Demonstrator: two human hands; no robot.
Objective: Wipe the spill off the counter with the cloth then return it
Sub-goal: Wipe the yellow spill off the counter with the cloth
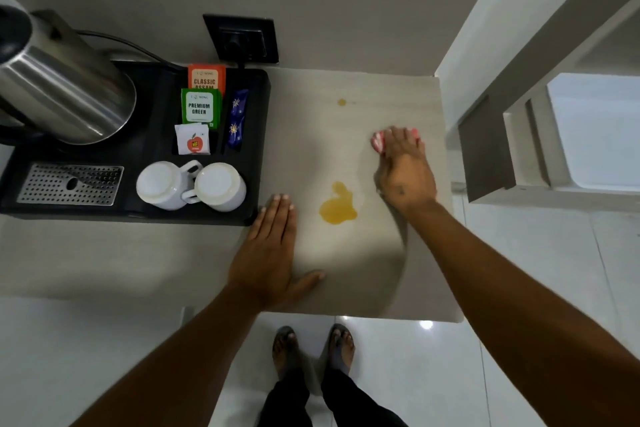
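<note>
— While the head view is all I have, can you list what sits on the counter [346,253]?

— Item one: cloth [378,142], pink, bunched under my right hand [403,172] at the far right of the counter, near its edge. The fingers press down on it and are curled over it; only a pink corner shows past them. Item two: spill [337,204], amber puddle, just left of that hand and apart from the cloth. Item three: a small amber drop [341,102], farther back. Item four: left hand [268,253], flat, fingers spread, holding nothing, braced beside the black tray [256,149].

— And the tray's contents?

— Kettle [65,94], tea sachets [201,104], two upturned white cups [190,185]. Not part of the job.

— How do I run the wipe well?

— My judgement: drag the cloth left through the puddle with flat, even pressure, gathering inward rather than smearing toward the tray or off the edge. Then take the far drop, and set the cloth back at the right.
</note>
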